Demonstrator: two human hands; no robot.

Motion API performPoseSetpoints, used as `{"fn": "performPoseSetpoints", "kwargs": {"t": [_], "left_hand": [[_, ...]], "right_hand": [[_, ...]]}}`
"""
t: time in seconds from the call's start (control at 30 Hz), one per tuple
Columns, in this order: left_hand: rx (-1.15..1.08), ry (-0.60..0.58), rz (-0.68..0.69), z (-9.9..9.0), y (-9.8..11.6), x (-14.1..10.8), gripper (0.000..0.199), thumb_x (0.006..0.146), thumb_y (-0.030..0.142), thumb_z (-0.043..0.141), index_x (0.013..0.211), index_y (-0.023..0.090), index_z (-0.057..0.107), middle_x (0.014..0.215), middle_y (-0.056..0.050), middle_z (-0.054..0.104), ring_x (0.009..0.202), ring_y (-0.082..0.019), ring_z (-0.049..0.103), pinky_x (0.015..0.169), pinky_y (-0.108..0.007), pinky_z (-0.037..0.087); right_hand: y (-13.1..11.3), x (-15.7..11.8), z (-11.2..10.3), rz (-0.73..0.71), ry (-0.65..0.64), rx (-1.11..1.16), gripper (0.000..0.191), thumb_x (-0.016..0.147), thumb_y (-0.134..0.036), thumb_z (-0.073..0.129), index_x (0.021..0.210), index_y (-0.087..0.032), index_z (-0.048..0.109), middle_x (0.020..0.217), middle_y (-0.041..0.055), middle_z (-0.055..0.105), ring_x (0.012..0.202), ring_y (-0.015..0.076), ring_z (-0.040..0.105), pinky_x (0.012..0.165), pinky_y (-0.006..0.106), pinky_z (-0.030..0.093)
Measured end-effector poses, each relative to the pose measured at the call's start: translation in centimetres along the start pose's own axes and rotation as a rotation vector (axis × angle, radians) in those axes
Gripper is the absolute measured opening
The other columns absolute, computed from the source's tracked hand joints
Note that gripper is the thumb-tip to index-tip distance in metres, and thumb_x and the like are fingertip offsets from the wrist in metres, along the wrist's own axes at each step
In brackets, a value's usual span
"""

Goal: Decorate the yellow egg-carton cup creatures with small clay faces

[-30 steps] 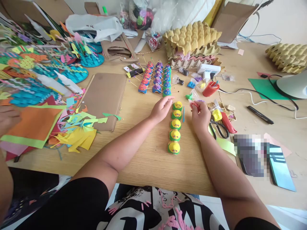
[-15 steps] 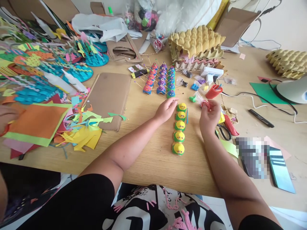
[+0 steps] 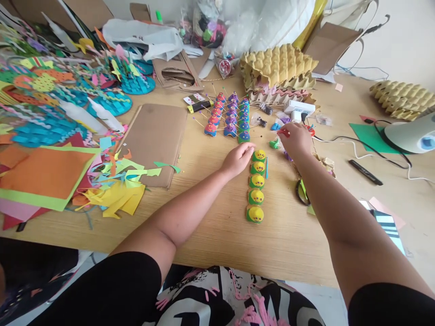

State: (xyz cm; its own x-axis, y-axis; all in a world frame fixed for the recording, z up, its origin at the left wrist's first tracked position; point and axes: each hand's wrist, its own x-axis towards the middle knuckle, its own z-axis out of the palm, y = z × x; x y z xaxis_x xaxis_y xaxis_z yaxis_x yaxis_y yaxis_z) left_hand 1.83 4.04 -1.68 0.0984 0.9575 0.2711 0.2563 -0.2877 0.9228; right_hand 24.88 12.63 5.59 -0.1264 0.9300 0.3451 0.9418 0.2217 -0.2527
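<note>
An egg-carton strip [image 3: 256,182] with several yellow domes, drawn smiling faces and green sides lies lengthwise before me. My left hand [image 3: 238,160] is at its far end, fingers stretched out, holding nothing visible; whether it touches the strip is unclear. A thin blue stick [image 3: 267,168] lies along the strip's right side. My right hand [image 3: 296,141] is closed, with a small red lump that looks like modelling clay [image 3: 284,133] at its fingertips. It hovers over small bags of clay, beside a green lump [image 3: 274,143]. The red cup [image 3: 310,130] is mostly hidden behind this hand.
Three painted egg-carton rows with pins, one a purple row [image 3: 231,114], stand ahead. Behind them are stacked egg trays [image 3: 278,63]. To the left lie cardboard [image 3: 152,140], coloured paper [image 3: 41,176] and glue bottles [image 3: 105,115]. Scissors [image 3: 302,192] lie beside my right forearm.
My right hand has moved forward with the red lump, and my forearm now covers the red-handled tool. My left hand stays by the strip. The other person's hand has left the left edge.
</note>
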Motion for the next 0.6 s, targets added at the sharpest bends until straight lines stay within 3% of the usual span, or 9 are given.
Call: {"fn": "performPoseSetpoints", "kwargs": {"t": [0.17,0.3,0.4,0.6], "left_hand": [[-0.018,-0.003,-0.006,0.0,0.0,0.0,0.037,0.108,0.042,0.048,0.123,0.019,0.072,0.097,-0.004,0.077,0.087,-0.017,0.07,0.083,-0.028,0.054],[-0.026,-0.008,-0.025,-0.1,0.1,0.0,0.036,0.108,0.043,0.048,0.123,0.02,0.072,0.1,-0.004,0.078,0.089,-0.017,0.071,0.083,-0.028,0.054],[-0.042,-0.021,-0.025,-0.1,0.2,0.0,0.037,0.107,0.043,0.048,0.123,0.019,0.071,0.108,-0.006,0.079,0.092,-0.018,0.072,0.086,-0.029,0.055],[-0.097,-0.012,-0.028,-0.3,0.5,0.0,0.038,0.108,0.046,0.048,0.123,0.019,0.071,0.123,-0.008,0.08,0.109,-0.02,0.075,0.099,-0.031,0.057]], "right_hand": [[-0.4,2.3,0.9,-0.077,-0.128,-0.137,0.023,0.089,-0.026,0.071,0.111,-0.02,0.077,0.118,0.0163,0.075,0.113,0.0349,0.063,0.103,0.055,0.05],[-0.1,4.6,-0.2,-0.031,-0.235,-0.112,0.04,0.089,-0.023,0.072,0.129,-0.02,0.075,0.129,0.0149,0.075,0.111,0.0312,0.066,0.1,0.051,0.053],[0.5,6.7,-1.2,-0.004,-0.26,-0.108,0.033,0.094,-0.015,0.062,0.122,-0.016,0.079,0.132,0.017,0.075,0.117,0.0282,0.065,0.102,0.047,0.05],[2.0,10.2,-0.3,-0.037,-0.278,-0.326,0.029,0.1,-0.015,0.06,0.119,-0.007,0.08,0.144,0.0252,0.07,0.147,0.0356,0.05,0.12,0.061,0.033]]}}
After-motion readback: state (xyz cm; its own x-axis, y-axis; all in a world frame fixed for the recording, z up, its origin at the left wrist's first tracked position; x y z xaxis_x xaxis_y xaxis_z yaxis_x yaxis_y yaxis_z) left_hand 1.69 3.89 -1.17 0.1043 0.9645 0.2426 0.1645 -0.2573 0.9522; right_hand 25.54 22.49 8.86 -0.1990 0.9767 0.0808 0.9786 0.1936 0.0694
